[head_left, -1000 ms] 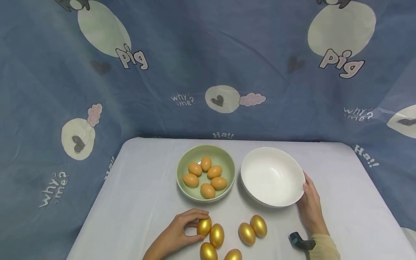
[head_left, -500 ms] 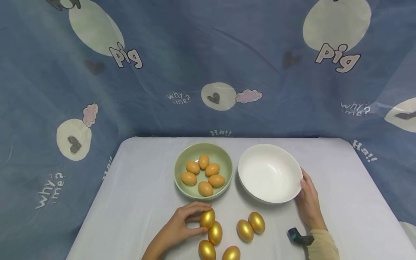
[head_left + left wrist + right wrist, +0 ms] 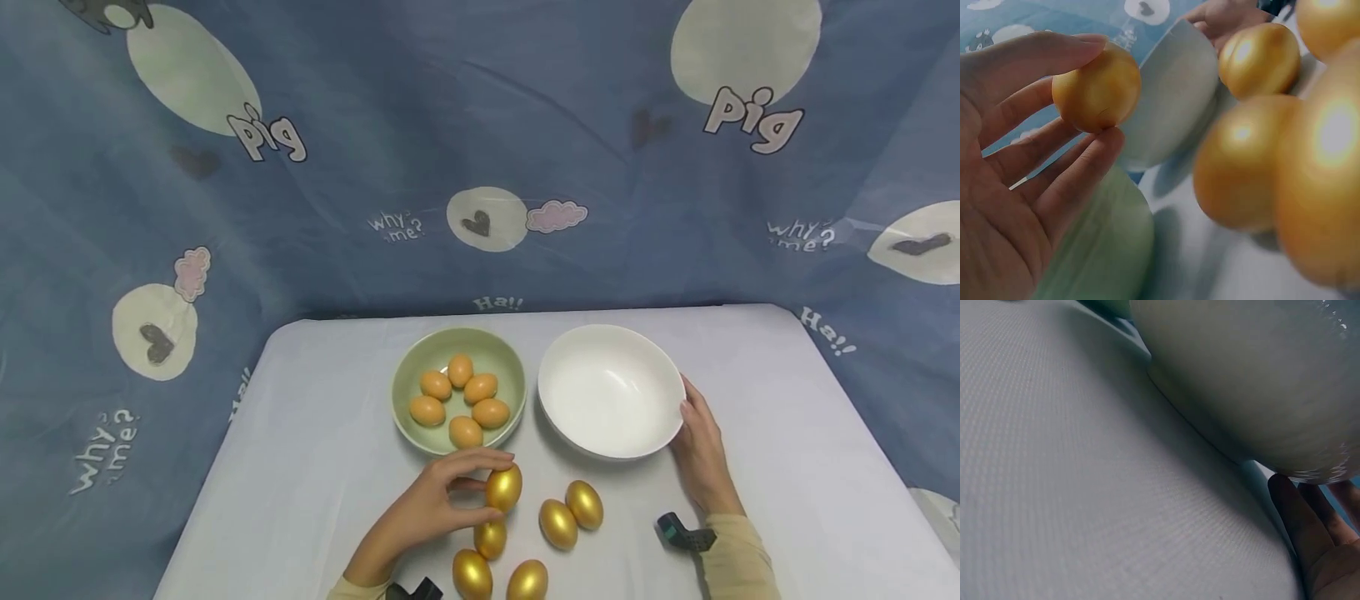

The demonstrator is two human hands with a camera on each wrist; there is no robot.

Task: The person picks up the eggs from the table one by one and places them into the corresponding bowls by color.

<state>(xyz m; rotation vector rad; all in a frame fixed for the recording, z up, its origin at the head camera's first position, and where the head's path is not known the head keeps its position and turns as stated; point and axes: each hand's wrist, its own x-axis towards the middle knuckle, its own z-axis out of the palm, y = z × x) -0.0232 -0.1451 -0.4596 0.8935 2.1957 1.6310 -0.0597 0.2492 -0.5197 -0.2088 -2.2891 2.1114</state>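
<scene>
My left hand (image 3: 438,504) pinches a golden egg (image 3: 504,487) between thumb and fingertips. The left wrist view shows that egg (image 3: 1099,87) raised in the fingers. Right below it in the head view lies another golden egg (image 3: 491,539), partly hidden. More golden eggs, among them one (image 3: 558,524) to the right and one (image 3: 472,574) in front, rest on the table. At the right side of a white bowl (image 3: 611,392), my right hand (image 3: 701,450) touches its outer wall. In the right wrist view the fingers (image 3: 1300,519) lie fairly straight against the bowl's underside.
Left of the white bowl stands a green bowl (image 3: 405,379) with several orange-brown eggs (image 3: 481,387) in it. A white cloth covers the table (image 3: 322,417). Behind it hangs a blue printed curtain (image 3: 360,150).
My left hand has lifted the golden egg from beside the others and moved it right and away from me. The right hand stays at the white bowl. The head view has shifted slightly.
</scene>
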